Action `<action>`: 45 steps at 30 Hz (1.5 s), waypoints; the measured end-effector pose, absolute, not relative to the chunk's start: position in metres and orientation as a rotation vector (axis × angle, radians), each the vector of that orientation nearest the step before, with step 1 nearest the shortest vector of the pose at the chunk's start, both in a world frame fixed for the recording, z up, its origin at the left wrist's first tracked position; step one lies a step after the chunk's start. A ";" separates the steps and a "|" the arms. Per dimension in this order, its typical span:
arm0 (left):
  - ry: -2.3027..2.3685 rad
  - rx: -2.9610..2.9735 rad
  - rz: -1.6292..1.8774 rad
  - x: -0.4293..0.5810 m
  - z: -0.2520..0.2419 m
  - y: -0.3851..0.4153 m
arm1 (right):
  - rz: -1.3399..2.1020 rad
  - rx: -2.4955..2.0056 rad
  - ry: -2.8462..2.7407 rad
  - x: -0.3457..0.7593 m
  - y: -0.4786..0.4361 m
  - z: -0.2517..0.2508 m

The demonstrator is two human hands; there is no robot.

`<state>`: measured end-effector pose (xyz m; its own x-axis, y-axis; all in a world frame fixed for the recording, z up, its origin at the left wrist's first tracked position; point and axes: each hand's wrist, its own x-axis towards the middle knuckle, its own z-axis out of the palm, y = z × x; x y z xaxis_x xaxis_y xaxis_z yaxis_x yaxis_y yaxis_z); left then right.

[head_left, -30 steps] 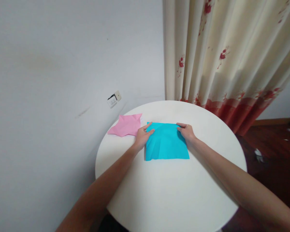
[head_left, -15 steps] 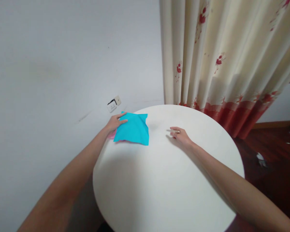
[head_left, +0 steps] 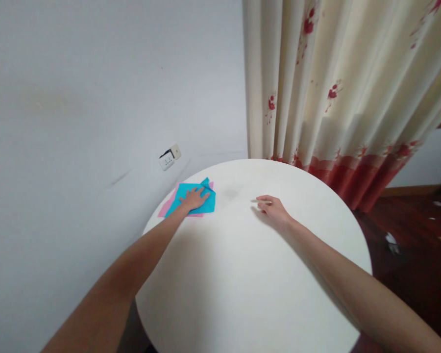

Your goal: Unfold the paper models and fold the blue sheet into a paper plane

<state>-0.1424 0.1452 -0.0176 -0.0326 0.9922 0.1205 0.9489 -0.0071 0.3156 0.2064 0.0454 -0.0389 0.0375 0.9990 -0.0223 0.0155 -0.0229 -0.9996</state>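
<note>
A blue cloth (head_left: 185,191) lies on top of a pink cloth (head_left: 165,208) at the far left of the round white table (head_left: 242,274). Its far right corner is folded up, and pink edges show around it. My left hand (head_left: 194,198) presses flat on the blue cloth with its fingers spread. To the right, my right hand (head_left: 274,208) rests at the tabletop with its fingers loosely apart and nothing in them. A gap of bare tabletop separates it from the cloths.
A pale wall (head_left: 77,122) with a socket (head_left: 166,161) runs along the left. A cream curtain (head_left: 338,73) with red flowers hangs behind the table at the right. White scraps (head_left: 392,243) lie on the dark floor beyond.
The blue cloth has come down and left onto the pink cloth. My left hand moved from its left edge to flat on its middle. My right hand has barely moved.
</note>
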 end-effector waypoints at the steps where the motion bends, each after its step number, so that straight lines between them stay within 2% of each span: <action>1: 2.154 2.046 0.442 -0.142 -0.025 0.142 | 1.192 -1.251 -1.185 0.207 0.045 -0.039; 7: 2.254 1.956 0.286 -0.165 -0.034 0.143 | 1.104 -1.327 -1.329 0.205 0.050 -0.047; 12: 2.266 1.930 0.246 -0.168 -0.025 0.147 | 0.683 -1.384 -1.638 0.208 0.050 -0.051; 15: 2.235 1.987 0.395 -0.160 -0.011 0.140 | 0.445 -1.413 -1.827 0.210 0.048 -0.048; 20: 2.230 2.170 0.862 -0.112 0.002 0.106 | 0.231 -1.540 -2.027 0.208 0.046 -0.045; 23: 1.946 2.459 0.859 -0.063 -0.010 0.071 | 0.141 -1.580 -2.105 0.205 0.042 -0.045; 26: 1.687 2.499 0.714 -0.022 -0.030 0.043 | 0.104 -1.614 -2.168 0.201 0.037 -0.045; 31: 1.600 2.349 0.659 -0.005 -0.053 0.038 | 0.154 -1.643 -2.282 0.200 0.036 -0.046; 45: 1.510 2.346 0.656 -0.017 -0.057 0.041 | 0.198 -1.578 -2.309 0.208 0.042 -0.048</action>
